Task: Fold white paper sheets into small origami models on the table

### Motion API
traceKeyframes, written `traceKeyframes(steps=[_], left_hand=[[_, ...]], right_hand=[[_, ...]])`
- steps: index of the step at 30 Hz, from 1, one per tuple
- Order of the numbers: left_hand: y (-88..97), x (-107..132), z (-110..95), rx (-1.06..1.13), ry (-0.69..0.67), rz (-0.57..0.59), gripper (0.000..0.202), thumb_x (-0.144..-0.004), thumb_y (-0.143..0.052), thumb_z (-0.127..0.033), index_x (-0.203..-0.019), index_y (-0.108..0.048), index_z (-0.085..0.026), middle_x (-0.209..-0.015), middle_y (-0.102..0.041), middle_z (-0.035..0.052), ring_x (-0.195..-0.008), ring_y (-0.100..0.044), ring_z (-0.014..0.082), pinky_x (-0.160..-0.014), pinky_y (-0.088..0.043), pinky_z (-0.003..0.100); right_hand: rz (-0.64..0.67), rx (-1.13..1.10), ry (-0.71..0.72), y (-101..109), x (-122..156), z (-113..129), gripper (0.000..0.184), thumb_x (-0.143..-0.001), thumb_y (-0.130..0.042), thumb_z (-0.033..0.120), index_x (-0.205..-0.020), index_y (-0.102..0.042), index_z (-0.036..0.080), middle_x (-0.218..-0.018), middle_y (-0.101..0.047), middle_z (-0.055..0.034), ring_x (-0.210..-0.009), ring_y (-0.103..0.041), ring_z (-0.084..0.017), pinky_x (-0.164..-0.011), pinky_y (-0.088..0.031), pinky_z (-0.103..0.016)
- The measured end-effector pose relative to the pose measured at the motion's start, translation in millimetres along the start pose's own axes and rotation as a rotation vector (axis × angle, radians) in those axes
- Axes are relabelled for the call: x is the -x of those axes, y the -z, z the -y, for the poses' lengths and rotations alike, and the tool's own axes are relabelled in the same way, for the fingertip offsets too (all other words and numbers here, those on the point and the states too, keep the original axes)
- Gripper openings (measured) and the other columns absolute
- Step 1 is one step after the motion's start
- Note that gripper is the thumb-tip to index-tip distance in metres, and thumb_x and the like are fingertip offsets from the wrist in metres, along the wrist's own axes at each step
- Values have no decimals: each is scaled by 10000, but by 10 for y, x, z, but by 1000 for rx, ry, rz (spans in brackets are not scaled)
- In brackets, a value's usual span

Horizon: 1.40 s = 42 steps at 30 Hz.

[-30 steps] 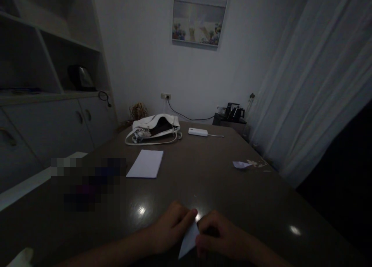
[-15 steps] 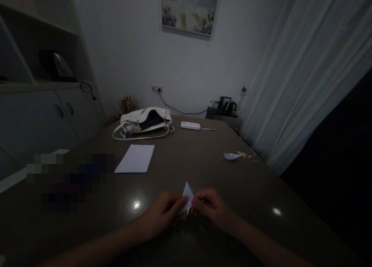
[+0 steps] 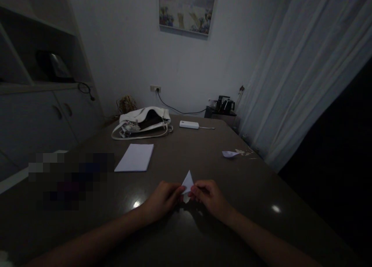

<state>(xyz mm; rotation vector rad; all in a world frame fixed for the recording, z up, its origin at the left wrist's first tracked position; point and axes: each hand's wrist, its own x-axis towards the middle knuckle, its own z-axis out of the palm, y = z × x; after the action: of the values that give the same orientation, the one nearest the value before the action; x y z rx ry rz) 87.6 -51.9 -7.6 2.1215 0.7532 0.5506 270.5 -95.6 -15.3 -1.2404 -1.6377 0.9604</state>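
Observation:
A small folded white paper (image 3: 187, 180) stands up as a pointed triangle just above the dark table (image 3: 209, 158). My left hand (image 3: 163, 198) pinches its lower left side. My right hand (image 3: 209, 197) pinches its lower right side. Both hands are closed on the paper, fingertips almost meeting beneath it. A stack of white paper sheets (image 3: 135, 157) lies flat farther back on the left. Another small folded paper piece (image 3: 230, 154) rests near the table's right edge.
A white handbag (image 3: 143, 122) and a white power bank (image 3: 189, 124) with a cable lie at the table's far end. Cabinets with shelves line the left wall. A kettle set (image 3: 223, 104) stands on a low stand by the white curtain (image 3: 293, 85).
The folded paper went from lying low between my hands to being lifted upright, pointing up. Both hands shifted forward on the table; the view tilted down slightly.

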Motion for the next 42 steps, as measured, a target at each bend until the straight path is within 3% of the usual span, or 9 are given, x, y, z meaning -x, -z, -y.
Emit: traceKeyframes(steps=[6, 11, 14, 18, 22, 27, 30, 34, 42], left_hand=[[54, -48, -2, 10, 5, 74, 431, -921, -300, -402, -739, -578, -128, -519, -485, -34, -475, -452, 94, -484, -339, 181], [22, -52, 38, -97, -16, -28, 395, -899, -345, -343, -632, -543, -129, -528, -483, -24, -474, -417, 88, -487, -308, 193], [27, -74, 35, 65, 51, -1, 423, -894, -366, -420, -661, -558, -124, -531, -494, -24, -483, -428, 90, -472, -311, 189], [126, -229, 100, 577, 125, 131, 393, -854, -437, -507, -890, -568, -137, -731, -609, 27, -528, -531, 107, -437, -361, 185], [227, -538, 294, 832, 103, 155, 395, -755, -659, -398, -1065, -525, -193, -736, -625, 7, -540, -580, 105, -504, -443, 198], [255, -864, 529, 906, 120, 78, 376, -717, -707, -380, -1001, -579, -170, -749, -645, 15, -555, -603, 104, -538, -473, 202], [257, -902, 600, 946, 82, 83, 360, -737, -694, -366, -1024, -574, -185, -805, -666, 31, -607, -629, 121, -576, -487, 215], [251, -856, 622, 961, 53, 100, 308, -784, -649, -352, -1026, -589, -171, -804, -672, 45, -636, -632, 124, -612, -493, 223], [230, -862, 554, 943, 92, -10, 402, -687, -734, -367, -1008, -587, -174, -734, -658, 17, -602, -624, 131, -584, -484, 228]], right_hand=[[-42, 9, 16, 4, -26, -14, 411, -823, -515, 467, -671, -647, 108, -578, -574, -29, -521, -474, -103, -501, -358, -219], [-40, 7, 54, -28, -28, -41, 408, -830, -513, 456, -684, -655, 102, -570, -573, -28, -509, -468, -100, -499, -354, -220], [-47, -47, 46, 0, -75, -68, 419, -810, -527, 490, -690, -646, 107, -583, -575, -24, -516, -474, -97, -509, -364, -221], [87, -202, -13, 106, -219, -92, 471, -723, -573, 587, -663, -617, 122, -590, -578, -15, -499, -481, -93, -505, -379, -223], [124, -244, -39, 231, -464, -157, 477, -682, -608, 597, -672, -604, 120, -616, -577, -14, -515, -491, -92, -510, -377, -220], [116, -307, -121, 296, -824, -317, 460, -668, -625, 585, -670, -553, 130, -613, -549, 8, -499, -479, -80, -492, -372, -212], [88, -278, -35, 255, -933, -392, 478, -664, -601, 616, -664, -529, 143, -581, -519, 26, -473, -463, -78, -447, -348, -200], [64, -239, 83, 192, -899, -411, 480, -721, -538, 619, -657, -526, 143, -525, -495, 33, -428, -432, -70, -415, -305, -193], [-47, -273, 78, 191, -847, -394, 348, -788, -549, 493, -799, -550, 145, -539, -500, 43, -428, -433, -72, -425, -328, -190]])
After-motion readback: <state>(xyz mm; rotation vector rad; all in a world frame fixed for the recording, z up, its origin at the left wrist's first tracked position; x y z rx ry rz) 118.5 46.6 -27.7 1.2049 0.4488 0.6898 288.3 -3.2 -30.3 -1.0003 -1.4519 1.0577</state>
